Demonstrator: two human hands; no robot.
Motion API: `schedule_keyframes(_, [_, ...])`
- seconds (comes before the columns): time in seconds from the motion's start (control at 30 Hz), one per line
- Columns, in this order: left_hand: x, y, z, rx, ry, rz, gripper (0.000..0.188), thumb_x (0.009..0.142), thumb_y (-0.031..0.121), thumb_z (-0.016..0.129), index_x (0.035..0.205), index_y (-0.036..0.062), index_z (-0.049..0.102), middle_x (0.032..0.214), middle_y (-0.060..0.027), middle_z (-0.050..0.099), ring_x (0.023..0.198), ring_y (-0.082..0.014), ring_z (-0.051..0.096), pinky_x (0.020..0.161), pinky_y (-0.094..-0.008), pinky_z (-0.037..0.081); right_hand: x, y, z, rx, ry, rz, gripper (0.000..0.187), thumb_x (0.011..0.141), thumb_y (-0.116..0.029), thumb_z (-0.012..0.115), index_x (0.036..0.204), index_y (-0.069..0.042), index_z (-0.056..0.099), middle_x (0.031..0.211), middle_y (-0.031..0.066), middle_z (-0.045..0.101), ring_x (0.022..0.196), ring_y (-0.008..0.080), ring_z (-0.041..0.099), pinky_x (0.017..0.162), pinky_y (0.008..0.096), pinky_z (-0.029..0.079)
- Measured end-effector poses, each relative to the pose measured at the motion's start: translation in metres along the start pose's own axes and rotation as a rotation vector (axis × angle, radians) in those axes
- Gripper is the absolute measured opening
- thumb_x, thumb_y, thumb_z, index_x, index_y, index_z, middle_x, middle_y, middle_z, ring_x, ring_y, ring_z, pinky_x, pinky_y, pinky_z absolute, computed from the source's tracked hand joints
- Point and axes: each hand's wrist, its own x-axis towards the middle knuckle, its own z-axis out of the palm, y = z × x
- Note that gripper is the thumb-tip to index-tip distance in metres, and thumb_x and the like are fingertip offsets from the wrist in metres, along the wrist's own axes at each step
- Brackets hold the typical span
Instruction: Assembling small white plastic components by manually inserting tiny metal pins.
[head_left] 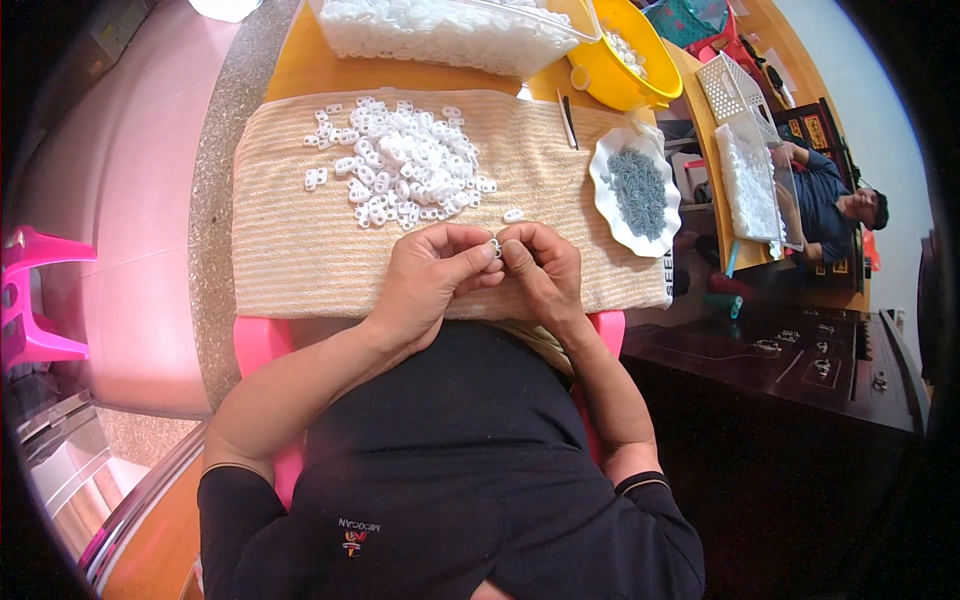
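Observation:
My left hand (440, 268) and my right hand (543, 272) meet above the striped towel (300, 260). Thumbs and forefingers of both pinch a small white two-holed plastic piece (496, 247), partly hidden by the fingertips. Just beyond the fingers a single white oval piece (513, 215) lies on the cloth. Farther off, to the left, is a loose pile of white two-holed plastic pieces (410, 150). Right of my right hand stands a white scalloped dish (608, 205) holding many tiny grey pieces (638, 190), too small to make out clearly.
A clear bin (450, 60) of white pieces and a yellow basin (670, 85) stand at the back. Two thin sticks (568, 122) lie near the dish. At right, a co-worker (840, 205) sits by a tray of white pieces (750, 185). A pink stool (40, 295) stands far left.

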Motion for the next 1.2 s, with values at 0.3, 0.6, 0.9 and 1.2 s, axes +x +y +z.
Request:
schedule_keyframes(0.3, [-0.001, -0.006, 0.0, 0.04, 0.022, 0.062, 0.014, 0.088, 0.005, 0.064, 0.098, -0.0041, 0.062, 0.086, -0.0081, 0.066, 0.075, -0.0117, 0.064, 0.071, -0.0223, 0.054, 0.0, -0.001, 0.002, -0.019, 0.006, -0.011, 0.014, 0.095, -0.013, 0.058, 0.095, 0.001, 0.06, 0.088, -0.0011, 0.061, 0.081, 0.0044, 0.054, 0.073, 0.0189, 0.045])
schedule_keyframes(0.6, [0.0, -0.006, 0.0, 0.059, 0.039, 0.076, 0.014, 0.088, 0.004, 0.064, 0.099, -0.0037, 0.062, 0.087, -0.0083, 0.066, 0.076, -0.0123, 0.065, 0.072, -0.0229, 0.055, -0.001, -0.006, 0.005, -0.054, 0.03, 0.007, 0.015, 0.095, -0.014, 0.058, 0.094, 0.001, 0.061, 0.087, -0.0011, 0.062, 0.08, 0.0045, 0.054, 0.072, 0.0189, 0.044])
schedule_keyframes(0.9, [0.0, -0.007, 0.0, 0.058, 0.042, 0.089, 0.013, 0.088, 0.004, 0.064, 0.099, -0.0036, 0.062, 0.086, -0.0077, 0.065, 0.076, -0.0117, 0.064, 0.072, -0.0226, 0.055, -0.001, -0.012, 0.01, -0.145, 0.056, -0.015, 0.018, 0.096, -0.015, 0.056, 0.09, 0.001, 0.059, 0.079, -0.0005, 0.059, 0.074, 0.0047, 0.053, 0.067, 0.0198, 0.044])
schedule_keyframes(1.2, [-0.002, -0.011, 0.004, 0.184, 0.098, 0.199, 0.013, 0.088, 0.002, 0.063, 0.099, -0.0037, 0.062, 0.086, -0.0086, 0.066, 0.075, -0.0128, 0.065, 0.071, -0.0229, 0.056, 0.001, -0.012, 0.014, 0.05, 0.048, 0.05, 0.018, 0.096, -0.016, 0.057, 0.091, 0.001, 0.061, 0.079, 0.0002, 0.062, 0.071, 0.0051, 0.056, 0.065, 0.0203, 0.047])
